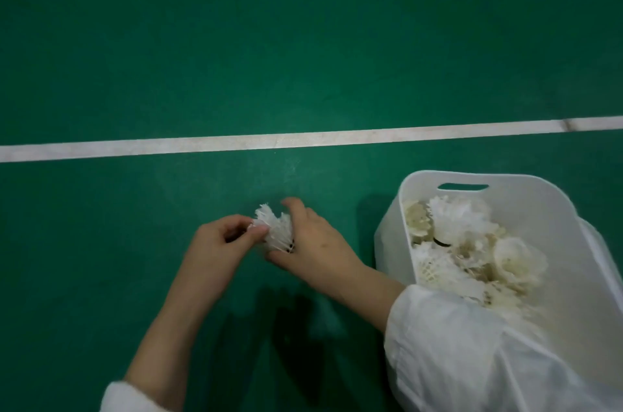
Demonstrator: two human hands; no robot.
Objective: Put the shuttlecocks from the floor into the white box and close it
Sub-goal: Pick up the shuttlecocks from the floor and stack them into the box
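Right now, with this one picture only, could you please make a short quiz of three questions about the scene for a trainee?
1. True or false: the white box is empty.
2. Multiple choice: where does the box stand? A) on the person's right side; B) on the person's left side; C) beyond the far white line.
3. Short answer: what do the left hand and the right hand hold between them, over the green floor?

Key
1. False: many shuttlecocks lie in it.
2. A.
3. A white shuttlecock.
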